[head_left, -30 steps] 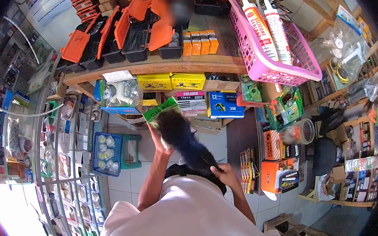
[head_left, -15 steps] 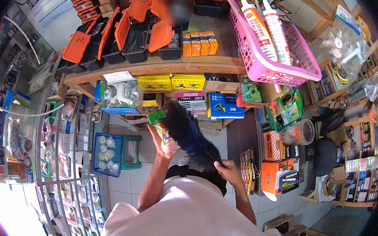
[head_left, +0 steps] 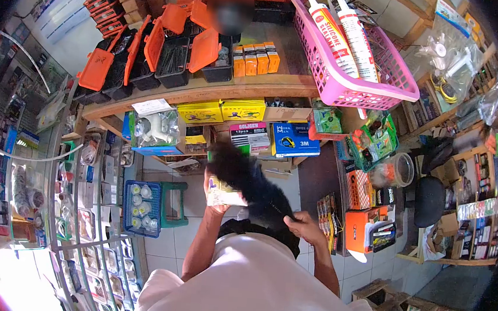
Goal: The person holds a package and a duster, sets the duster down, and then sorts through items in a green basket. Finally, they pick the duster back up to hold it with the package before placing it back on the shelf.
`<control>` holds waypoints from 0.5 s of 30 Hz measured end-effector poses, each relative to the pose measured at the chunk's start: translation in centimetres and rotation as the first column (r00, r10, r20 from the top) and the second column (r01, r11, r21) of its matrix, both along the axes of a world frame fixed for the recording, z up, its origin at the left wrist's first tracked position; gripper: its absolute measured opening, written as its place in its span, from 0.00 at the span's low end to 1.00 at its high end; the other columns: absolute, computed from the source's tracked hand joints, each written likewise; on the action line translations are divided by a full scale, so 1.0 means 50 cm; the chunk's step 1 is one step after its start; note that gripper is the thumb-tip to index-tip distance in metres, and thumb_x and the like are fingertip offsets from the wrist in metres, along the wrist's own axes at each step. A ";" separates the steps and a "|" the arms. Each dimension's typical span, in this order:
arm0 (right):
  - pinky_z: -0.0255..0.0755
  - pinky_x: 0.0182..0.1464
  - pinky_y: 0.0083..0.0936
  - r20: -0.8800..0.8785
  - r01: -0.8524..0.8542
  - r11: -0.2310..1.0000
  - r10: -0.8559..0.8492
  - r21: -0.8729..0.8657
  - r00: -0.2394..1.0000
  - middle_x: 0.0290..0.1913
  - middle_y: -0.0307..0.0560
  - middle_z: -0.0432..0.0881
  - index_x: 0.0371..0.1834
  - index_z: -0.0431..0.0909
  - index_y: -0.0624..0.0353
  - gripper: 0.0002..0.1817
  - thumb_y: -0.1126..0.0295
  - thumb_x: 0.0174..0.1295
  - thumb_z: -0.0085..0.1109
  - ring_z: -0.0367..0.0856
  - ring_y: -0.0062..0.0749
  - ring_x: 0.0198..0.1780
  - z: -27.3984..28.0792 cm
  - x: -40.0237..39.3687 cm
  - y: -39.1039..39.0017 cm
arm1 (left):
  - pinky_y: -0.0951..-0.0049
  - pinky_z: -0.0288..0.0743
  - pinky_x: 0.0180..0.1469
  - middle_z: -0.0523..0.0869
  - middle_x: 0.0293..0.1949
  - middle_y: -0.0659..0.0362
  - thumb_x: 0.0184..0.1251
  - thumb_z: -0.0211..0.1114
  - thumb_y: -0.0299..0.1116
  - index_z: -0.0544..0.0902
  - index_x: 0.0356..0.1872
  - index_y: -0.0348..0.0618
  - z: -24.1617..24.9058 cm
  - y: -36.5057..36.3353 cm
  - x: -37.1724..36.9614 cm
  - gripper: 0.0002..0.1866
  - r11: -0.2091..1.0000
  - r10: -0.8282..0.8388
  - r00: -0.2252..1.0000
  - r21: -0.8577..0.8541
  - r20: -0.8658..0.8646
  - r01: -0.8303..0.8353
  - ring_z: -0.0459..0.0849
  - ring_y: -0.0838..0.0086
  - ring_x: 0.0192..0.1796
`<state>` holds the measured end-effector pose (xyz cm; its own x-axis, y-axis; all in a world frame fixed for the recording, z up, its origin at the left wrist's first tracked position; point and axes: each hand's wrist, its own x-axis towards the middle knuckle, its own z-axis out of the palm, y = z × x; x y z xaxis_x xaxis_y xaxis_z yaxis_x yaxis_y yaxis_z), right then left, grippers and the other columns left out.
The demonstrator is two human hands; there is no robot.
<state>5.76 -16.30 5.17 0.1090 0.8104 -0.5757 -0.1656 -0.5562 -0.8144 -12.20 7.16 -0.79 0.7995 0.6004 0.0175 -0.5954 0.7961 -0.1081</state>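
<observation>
My right hand (head_left: 306, 228) grips the thin handle of a dark feather duster (head_left: 254, 182). The duster's black and bluish feathers reach up and to the left, lying across the package in front of my left hand. My left hand (head_left: 216, 205) is closed round a small package (head_left: 226, 195) with pale, yellow and green printing, held upright at waist height. Feathers hide much of the package's upper part, so its kind does not show.
Ahead is a wooden shelf (head_left: 207, 94) with black orange-lidded bins (head_left: 174, 62), small orange boxes (head_left: 257, 61) and a pink basket (head_left: 365, 90) of sealant tubes. Below sit yellow boxes (head_left: 244, 109) and a blue box (head_left: 294, 140). A blue crate (head_left: 142, 207) and green stool (head_left: 173, 205) stand left.
The package has turned and moved slightly right in my left hand, and the duster's feathers have swept lower across it. The camera view has shifted a little.
</observation>
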 end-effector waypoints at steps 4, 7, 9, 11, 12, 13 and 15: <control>0.46 0.18 0.18 -0.030 -0.073 0.997 0.073 0.000 0.997 0.16 0.27 0.60 0.16 0.62 0.50 0.25 0.56 0.69 0.58 0.55 0.11 0.17 0.018 0.008 -0.010 | 0.43 0.63 0.67 0.76 0.63 0.50 0.68 0.52 0.58 0.73 0.65 0.49 0.006 0.003 -0.002 0.31 0.997 -0.065 0.998 0.034 -0.003 0.065 0.73 0.49 0.64; 0.51 0.19 0.19 0.086 -0.204 0.976 0.197 0.082 0.977 0.17 0.27 0.63 0.17 0.66 0.53 0.24 0.54 0.69 0.57 0.58 0.12 0.18 0.022 0.030 -0.024 | 0.47 0.59 0.70 0.77 0.62 0.51 0.68 0.51 0.58 0.74 0.63 0.48 0.017 0.009 -0.003 0.31 0.999 0.047 0.975 0.026 -0.217 -0.042 0.73 0.52 0.64; 0.55 0.21 0.21 0.090 -0.224 0.974 0.221 0.023 0.971 0.17 0.29 0.64 0.18 0.68 0.57 0.24 0.55 0.69 0.56 0.60 0.14 0.19 0.049 0.020 -0.024 | 0.50 0.56 0.72 0.76 0.63 0.52 0.70 0.48 0.60 0.74 0.64 0.50 0.014 0.015 -0.012 0.31 0.998 0.040 0.970 0.064 -0.239 -0.025 0.72 0.55 0.65; 0.58 0.22 0.23 0.099 -0.235 0.971 0.237 -0.034 0.966 0.17 0.32 0.65 0.19 0.70 0.60 0.24 0.55 0.70 0.55 0.62 0.16 0.20 0.056 0.015 -0.023 | 0.53 0.63 0.66 0.82 0.55 0.53 0.67 0.41 0.70 0.74 0.63 0.49 -0.025 0.018 -0.017 0.39 0.990 0.108 0.993 0.094 -0.051 -0.103 0.78 0.59 0.57; 0.61 0.25 0.26 0.241 -0.243 0.969 0.226 0.044 0.944 0.17 0.37 0.65 0.22 0.72 0.64 0.23 0.55 0.69 0.55 0.64 0.18 0.22 0.042 0.014 -0.026 | 0.55 0.65 0.65 0.83 0.53 0.53 0.68 0.39 0.71 0.73 0.63 0.48 -0.069 0.034 -0.025 0.40 0.987 0.042 0.972 0.160 -0.229 -0.005 0.79 0.60 0.55; 0.64 0.27 0.28 0.378 -0.263 0.957 0.201 0.120 0.904 0.17 0.42 0.65 0.26 0.74 0.67 0.23 0.56 0.69 0.55 0.66 0.21 0.23 0.034 0.015 -0.027 | 0.58 0.67 0.63 0.83 0.51 0.54 0.68 0.38 0.71 0.72 0.64 0.47 -0.032 0.046 -0.024 0.41 0.973 -0.010 0.915 0.206 -0.403 0.101 0.79 0.61 0.54; 0.66 0.29 0.31 0.453 -0.221 0.973 0.169 0.064 0.875 0.18 0.46 0.67 0.29 0.75 0.67 0.22 0.55 0.68 0.56 0.68 0.26 0.23 0.087 0.013 -0.011 | 0.60 0.69 0.63 0.82 0.52 0.55 0.69 0.37 0.70 0.71 0.64 0.44 -0.225 0.087 -0.037 0.41 0.967 0.008 0.924 0.237 -0.383 0.090 0.79 0.62 0.55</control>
